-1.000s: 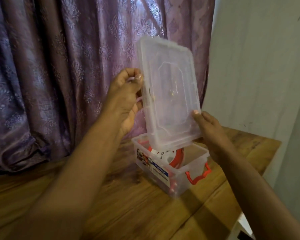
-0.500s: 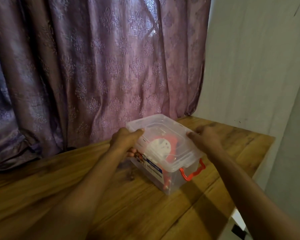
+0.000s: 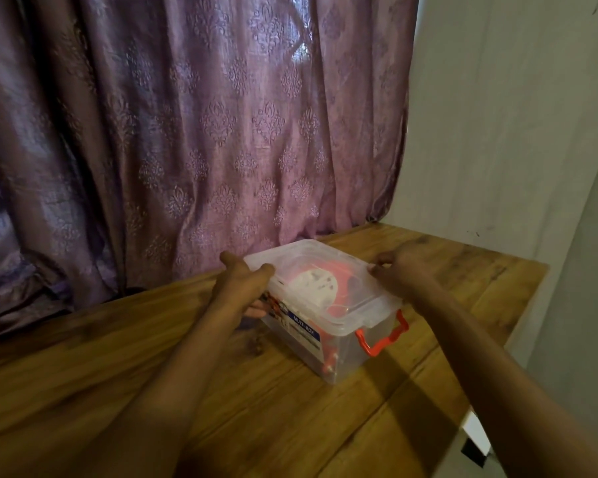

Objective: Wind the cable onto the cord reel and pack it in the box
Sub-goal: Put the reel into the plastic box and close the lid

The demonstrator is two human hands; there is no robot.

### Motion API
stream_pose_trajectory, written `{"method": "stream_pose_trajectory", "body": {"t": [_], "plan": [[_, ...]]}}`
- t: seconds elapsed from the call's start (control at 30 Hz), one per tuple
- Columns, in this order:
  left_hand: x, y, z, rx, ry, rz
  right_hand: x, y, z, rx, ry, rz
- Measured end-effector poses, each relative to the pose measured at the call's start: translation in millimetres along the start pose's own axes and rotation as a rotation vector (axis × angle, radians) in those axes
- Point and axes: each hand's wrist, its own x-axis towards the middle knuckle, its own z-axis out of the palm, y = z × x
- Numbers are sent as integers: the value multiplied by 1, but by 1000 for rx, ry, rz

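The lid [image 3: 320, 270] we held upright a second ago now lies on the box [image 3: 328, 326] near the table's [image 3: 152, 357] far right corner, reel [image 3: 316, 288] inside, left grip [image 3: 246, 282] and right grip [image 3: 399, 270] spread on its edges, red latch [image 3: 382, 339] still unclipped

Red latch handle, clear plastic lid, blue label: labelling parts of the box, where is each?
Red latch handle [image 3: 384, 339], head view, its middle bar.
Clear plastic lid [image 3: 351, 298], head view, right flat.
Blue label [image 3: 304, 327], head view, centre.

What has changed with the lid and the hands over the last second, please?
The lid came down from upright above the box and now lies on it. The left hand and right hand went down with it and rest at its edges. The box and the reel inside stayed put.
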Motion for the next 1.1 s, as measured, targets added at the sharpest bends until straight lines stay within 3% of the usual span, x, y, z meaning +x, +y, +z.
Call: {"method": "stream_pose_trajectory", "body": {"t": [0.1, 0.2, 0.3, 0.37, 0.53, 0.63, 0.7, 0.77, 0.97, 1.1], "plan": [[-4, -4, 2, -89, -85, -35, 1, 1, 0, -37, -45, -33], [-5, -8, 3, -8, -81, -30, 1, 0, 0, -119, -71, -83], [11, -2, 1, 385, -36, 135, 2, 1, -2, -201, -82, -125], [26, 7, 0, 642, -87, 204, 4, 2, -3, -272, -76, -160], [52, 39, -5, 964, -82, 165, 18, -4, 0, -253, -160, -277], [59, 36, -25, 775, -170, 18, 31, -16, 7, -255, -255, -392], [60, 25, -44, 331, -285, -191, 39, -24, 12, -224, -268, -465], [56, 15, -56, 94, -339, -301, 46, -26, 17, -185, -244, -485], [60, 8, -53, 44, -146, -252, 59, -24, 33, -138, -274, -129], [62, 11, -50, 244, 99, -62, 60, -24, 33, -115, -277, -113]]}}
